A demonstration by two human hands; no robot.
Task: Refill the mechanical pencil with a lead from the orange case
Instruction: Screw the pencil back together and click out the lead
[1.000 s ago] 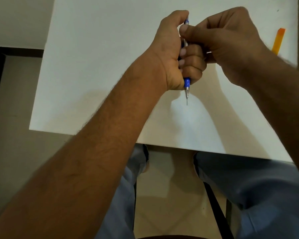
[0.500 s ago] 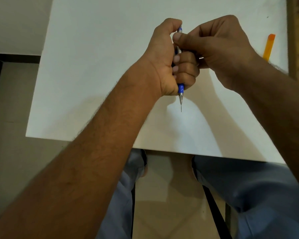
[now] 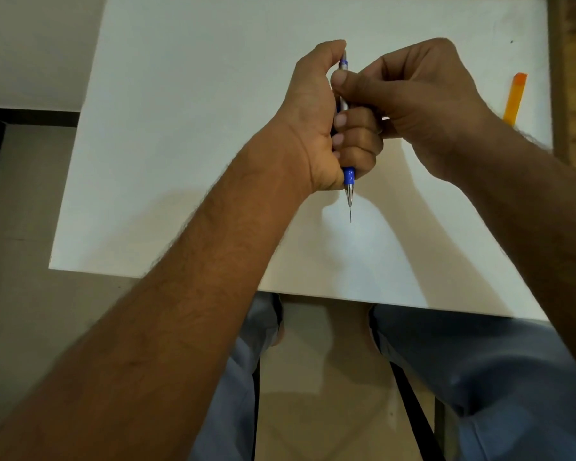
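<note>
While the left hand (image 3: 326, 128) curls tightly round the blue mechanical pencil (image 3: 349, 176), held tip-down above the white table (image 3: 180, 128) with lead protruding, the right hand (image 3: 423, 104) pinches its upper barrel, and the unlabelled orange case (image 3: 515, 98) lies well right of the pencil.

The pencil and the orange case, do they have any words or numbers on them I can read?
No readable text anywhere.
Pencil: no words show; the left hand and right hand cover most of its barrel.
Orange case: no label or number can be made out; it is small and partly behind the right arm.
Table: plain white, no marks to read.
</note>
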